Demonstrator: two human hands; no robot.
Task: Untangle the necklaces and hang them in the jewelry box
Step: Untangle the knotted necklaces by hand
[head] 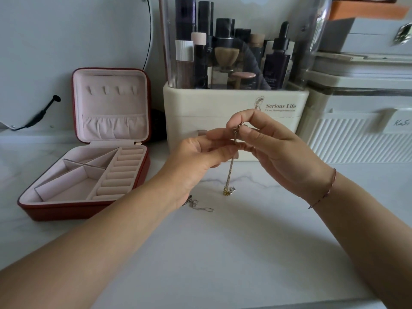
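Pinching the upper end of the gold necklace (230, 172) in the right hand (274, 148), holding it vertical, lower end hanging near the worktop (223, 253). Pinching the same chain slightly lower with the left hand (196, 157). Hovering above a silver necklace (200, 208) lying by the left wrist. Probably needing to carry leftward next, toward the lid hooks (111, 90) of the open jewelry box (66, 210), nearer the left hand.

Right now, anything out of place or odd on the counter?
Nothing spilled or damaged. Only a silver chain lies loose on the counter below the left hand, which with the right hand holds the gold necklace up.
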